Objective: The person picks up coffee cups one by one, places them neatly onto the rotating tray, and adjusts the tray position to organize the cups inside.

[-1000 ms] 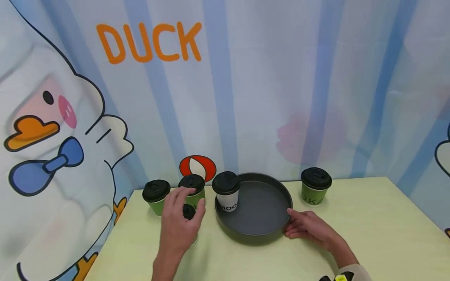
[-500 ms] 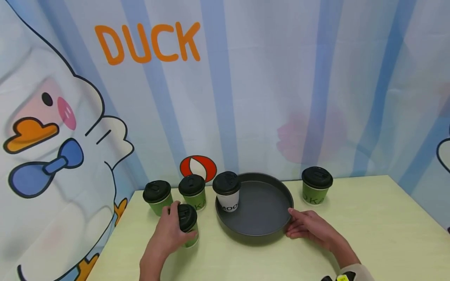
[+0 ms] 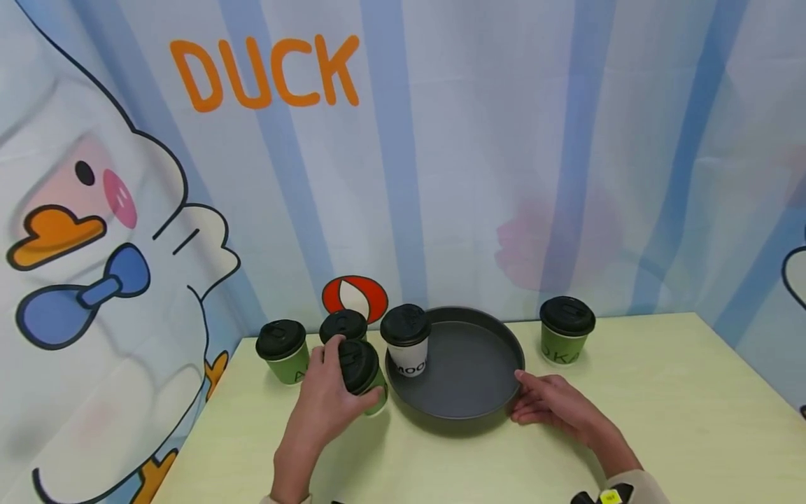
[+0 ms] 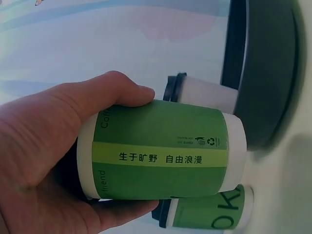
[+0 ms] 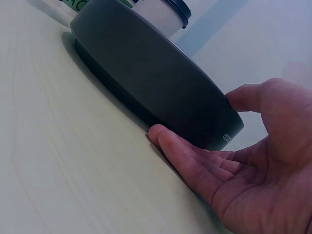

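The left hand [image 3: 327, 402] grips a lidded green cup [image 4: 161, 168] beside a dark pan [image 3: 466, 371] — its edge pinched by the right hand [image 3: 557, 409]. Pale table [image 3: 661, 392] below, blue-striped curtain [image 3: 472, 140] behind; a rear cup [image 3: 343, 323] is mostly hidden, the right-edge figure [image 3: 796, 280] cut off.

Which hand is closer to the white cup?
Left. The left hand is front-left of the white cup, gripping a green cup; the right hand is farther right, holding the dark pan.

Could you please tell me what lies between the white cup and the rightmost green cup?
The bare part of the dark pan, then a narrow strip of table, in the head view.
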